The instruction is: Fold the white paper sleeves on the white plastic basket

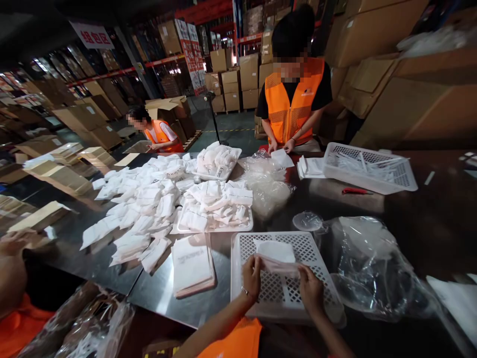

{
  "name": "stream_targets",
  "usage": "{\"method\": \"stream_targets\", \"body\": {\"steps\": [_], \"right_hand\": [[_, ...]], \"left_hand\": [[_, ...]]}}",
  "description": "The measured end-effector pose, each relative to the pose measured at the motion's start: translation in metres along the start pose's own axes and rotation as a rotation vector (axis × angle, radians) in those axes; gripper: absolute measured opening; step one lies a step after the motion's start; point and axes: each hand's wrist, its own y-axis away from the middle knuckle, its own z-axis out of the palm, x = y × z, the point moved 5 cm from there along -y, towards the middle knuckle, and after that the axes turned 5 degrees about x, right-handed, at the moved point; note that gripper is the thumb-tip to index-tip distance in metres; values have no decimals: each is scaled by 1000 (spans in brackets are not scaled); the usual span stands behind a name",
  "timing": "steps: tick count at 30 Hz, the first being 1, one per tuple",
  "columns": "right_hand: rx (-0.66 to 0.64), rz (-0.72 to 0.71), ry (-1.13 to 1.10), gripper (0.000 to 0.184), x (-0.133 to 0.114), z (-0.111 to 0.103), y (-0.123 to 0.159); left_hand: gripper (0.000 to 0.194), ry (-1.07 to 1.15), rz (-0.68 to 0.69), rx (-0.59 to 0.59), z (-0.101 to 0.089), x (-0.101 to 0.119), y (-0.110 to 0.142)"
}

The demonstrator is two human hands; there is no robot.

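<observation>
My left hand (252, 277) and my right hand (310, 289) pinch the two ends of a pale pinkish-white pouch (279, 267), stretched sideways between them. Just beyond it lies a flat white packet (276, 250); whether the two are joined I cannot tell. Both are over a white perforated plastic basket (242, 298). To the left, a neat stack of flat printed pouches (193, 263) rests on the metal table (160, 293). Behind that stack, a white tray (216, 229) is heaped with folded white pouches (219, 201).
A large pile of white pouches (145, 199) spreads leftward. Clear plastic bags (376, 263) lie at right. Another basket (406, 181) holds thin white strips, near a red-handled tool (356, 191). A co-worker in an orange vest (292, 109) stands opposite; another person's arm (11, 268) is at far left.
</observation>
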Motion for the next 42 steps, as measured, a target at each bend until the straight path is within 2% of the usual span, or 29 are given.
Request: {"method": "stream_targets", "body": {"steps": [4, 7, 11, 15, 22, 29, 32, 35, 37, 39, 42], "right_hand": [[73, 94, 112, 83, 8, 17, -8], [101, 133, 167, 89, 15, 21, -10], [87, 158, 194, 88, 21, 22, -9], [59, 172, 228, 85, 22, 23, -7], [-18, 181, 358, 76, 13, 24, -8], [-118, 167, 498, 42, 3, 26, -16], [-131, 126, 534, 46, -9, 24, -22], [-142, -65, 512, 50, -36, 28, -24], [-178, -191, 460, 52, -51, 38, -22], [-204, -207, 404, 53, -54, 48, -22], [-184, -83, 338, 55, -39, 55, -30]], "left_hand": [[56, -47, 9, 43, 6, -1, -5], [51, -133, 39, 40, 7, -5, -10], [40, -313, 24, 1, 7, -10, -16], [37, -461, -23, -39, 4, -13, -18], [38, -573, -55, -124, 1, -9, -17], [41, -659, -38, -174, 3, 1, -23], [40, -700, -2, -172, 2, 11, -25], [52, -813, 260, -99, 14, 31, -24], [52, -867, 405, -86, 29, 39, -25], [44, -860, 395, -123, 43, 39, -29], [35, -724, 253, -138, 47, 31, -40]]}}
